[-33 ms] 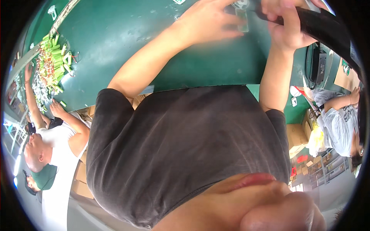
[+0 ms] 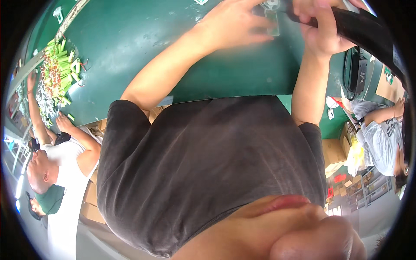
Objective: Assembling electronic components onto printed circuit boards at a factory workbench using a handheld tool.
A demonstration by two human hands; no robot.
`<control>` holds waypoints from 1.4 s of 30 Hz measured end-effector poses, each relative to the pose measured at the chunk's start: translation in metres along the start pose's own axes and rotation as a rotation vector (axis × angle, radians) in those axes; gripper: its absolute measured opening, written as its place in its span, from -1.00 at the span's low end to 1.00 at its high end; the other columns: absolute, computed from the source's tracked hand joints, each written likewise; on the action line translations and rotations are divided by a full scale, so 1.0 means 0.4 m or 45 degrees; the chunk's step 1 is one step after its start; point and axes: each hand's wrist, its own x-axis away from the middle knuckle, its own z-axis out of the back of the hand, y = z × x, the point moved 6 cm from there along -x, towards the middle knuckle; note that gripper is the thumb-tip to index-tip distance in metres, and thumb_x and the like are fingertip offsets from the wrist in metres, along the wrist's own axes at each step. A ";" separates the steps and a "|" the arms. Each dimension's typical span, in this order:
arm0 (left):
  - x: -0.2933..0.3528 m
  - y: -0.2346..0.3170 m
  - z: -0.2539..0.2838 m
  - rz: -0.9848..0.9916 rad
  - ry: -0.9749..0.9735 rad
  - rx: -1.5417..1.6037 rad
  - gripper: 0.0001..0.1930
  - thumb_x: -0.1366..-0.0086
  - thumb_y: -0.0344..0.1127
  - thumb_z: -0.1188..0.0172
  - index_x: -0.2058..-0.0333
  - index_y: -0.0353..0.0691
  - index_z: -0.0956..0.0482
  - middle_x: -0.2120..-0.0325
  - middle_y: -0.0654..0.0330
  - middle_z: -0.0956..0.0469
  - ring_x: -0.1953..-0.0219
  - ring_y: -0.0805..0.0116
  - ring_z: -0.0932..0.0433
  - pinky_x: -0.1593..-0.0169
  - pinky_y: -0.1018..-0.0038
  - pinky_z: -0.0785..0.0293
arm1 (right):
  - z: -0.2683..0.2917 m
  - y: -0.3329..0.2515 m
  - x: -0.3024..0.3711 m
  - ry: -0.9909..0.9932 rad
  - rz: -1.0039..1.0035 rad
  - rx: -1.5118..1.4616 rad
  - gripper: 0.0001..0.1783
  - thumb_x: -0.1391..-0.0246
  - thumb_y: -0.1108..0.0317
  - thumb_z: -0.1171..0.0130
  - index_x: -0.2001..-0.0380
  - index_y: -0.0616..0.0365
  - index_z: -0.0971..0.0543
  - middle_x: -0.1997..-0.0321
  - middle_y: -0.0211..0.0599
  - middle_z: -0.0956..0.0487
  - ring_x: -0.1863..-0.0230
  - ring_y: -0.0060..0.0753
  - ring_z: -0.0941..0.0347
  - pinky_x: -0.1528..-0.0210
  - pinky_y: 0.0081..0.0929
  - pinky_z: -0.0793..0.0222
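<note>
My left hand (image 2: 232,26) is over the green tabletop with its fingers stretched out and slightly blurred. Close to its fingertips lies a small clear plastic piece (image 2: 272,24) with a rounded far end; whether the fingers touch it I cannot tell. To the right, my right hand (image 2: 321,37) is closed, thumb up and fingers curled. A thick black curved shape (image 2: 362,27) passes right beside and partly behind this hand. What the fingers hold is hidden and cut off by the upper edge.
A heap of green-wrapped cylinders with wires (image 2: 65,69) covers the table's left end, where a person in white (image 2: 65,160) reaches in. At right are a black power adapter (image 2: 359,73) with a cable, cardboard boxes (image 2: 333,151) and another person in grey (image 2: 383,134).
</note>
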 end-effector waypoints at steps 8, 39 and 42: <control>0.004 -0.010 -0.003 0.012 0.000 0.074 -0.77 -0.05 -0.27 -0.46 0.34 -0.26 -0.74 -0.27 -0.15 -0.33 -0.30 -0.20 -0.31 -0.31 0.13 -0.36 | -0.001 0.019 0.005 -0.028 0.010 0.041 -0.44 -0.22 0.68 -0.04 -0.22 0.13 -0.17 0.57 -0.37 -0.34 0.68 -0.53 -0.23 0.56 -0.50 -0.30; 0.016 0.000 -0.010 0.019 0.021 -0.043 -0.76 -0.02 -0.19 -0.49 0.34 -0.13 -0.76 -0.16 0.01 -0.46 -0.26 -0.02 -0.39 -0.22 0.18 -0.48 | 0.008 0.045 0.039 -0.037 -0.003 0.031 -0.48 -0.10 0.74 -0.17 -0.08 0.21 -0.25 0.51 -0.36 -0.40 0.62 -0.58 -0.31 0.50 -0.60 -0.30; -0.008 -0.008 0.007 -0.027 -0.015 -0.121 -0.77 -0.04 -0.16 -0.48 0.34 -0.09 -0.77 -0.17 0.10 -0.47 -0.24 0.06 -0.42 -0.20 0.21 -0.52 | 0.015 0.007 0.019 0.071 0.066 -0.042 -0.46 -0.11 0.74 -0.15 -0.12 0.24 -0.24 0.54 -0.37 -0.38 0.64 -0.57 -0.30 0.54 -0.59 -0.29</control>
